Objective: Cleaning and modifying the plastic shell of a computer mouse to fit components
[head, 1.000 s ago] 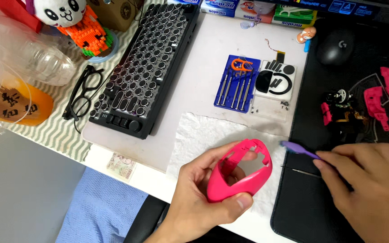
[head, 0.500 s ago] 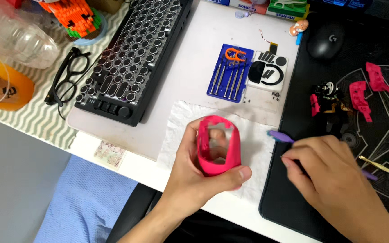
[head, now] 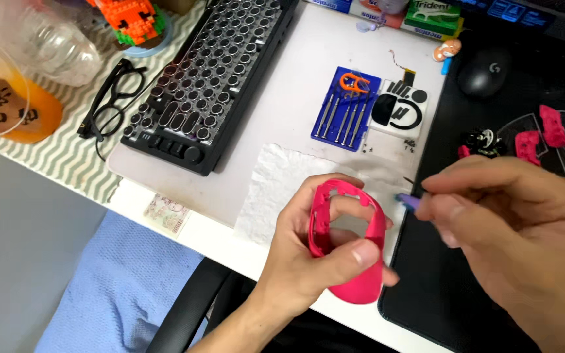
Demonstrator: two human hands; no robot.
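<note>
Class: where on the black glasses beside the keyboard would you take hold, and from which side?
Pinch the bridge of the black glasses from above with your fingers. They lie flat on the striped mat, lenses side by side, with the keyboard crowding one side; the bridge probably spares the lenses.

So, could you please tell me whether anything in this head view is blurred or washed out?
Head view: the right hand is motion-blurred, the left hand and pink mouse shell fairly sharp; even lighting, with mild glare on the white desk.
</note>
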